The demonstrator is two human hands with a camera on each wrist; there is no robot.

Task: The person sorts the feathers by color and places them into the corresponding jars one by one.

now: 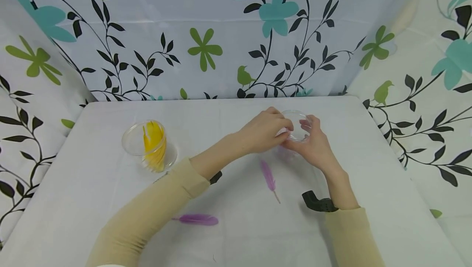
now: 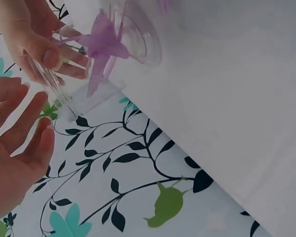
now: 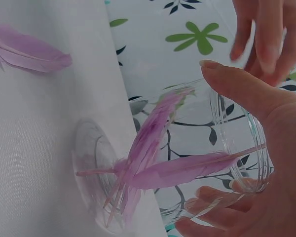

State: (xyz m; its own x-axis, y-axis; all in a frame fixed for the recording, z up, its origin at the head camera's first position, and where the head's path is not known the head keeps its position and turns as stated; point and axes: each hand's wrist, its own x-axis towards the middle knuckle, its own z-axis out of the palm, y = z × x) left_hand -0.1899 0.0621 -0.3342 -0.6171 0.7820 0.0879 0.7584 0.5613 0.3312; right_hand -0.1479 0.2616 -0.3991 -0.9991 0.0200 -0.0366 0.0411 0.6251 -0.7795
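Observation:
My right hand [image 1: 318, 147] grips a clear jar [image 1: 297, 135] near its rim, with the thumb on one side and fingers round the other. Inside the jar are several purple feathers [image 3: 182, 170], crossing one another in the right wrist view. My left hand [image 1: 263, 130] is beside the jar's mouth, its fingers loosely bent with nothing seen between them. On the table, one purple feather [image 1: 268, 175] lies in front of the jar. Another purple feather [image 1: 199, 219] lies nearer the front, beside the left sleeve.
A second clear jar [image 1: 133, 138] stands at the left of the table, holding yellow feather-like pieces [image 1: 155, 146]. White cloth covers the table [image 1: 250, 234]. Patterned curtains [image 1: 162, 5] hang behind and at both sides. Dark bands [image 1: 318, 203] sit on the wrists.

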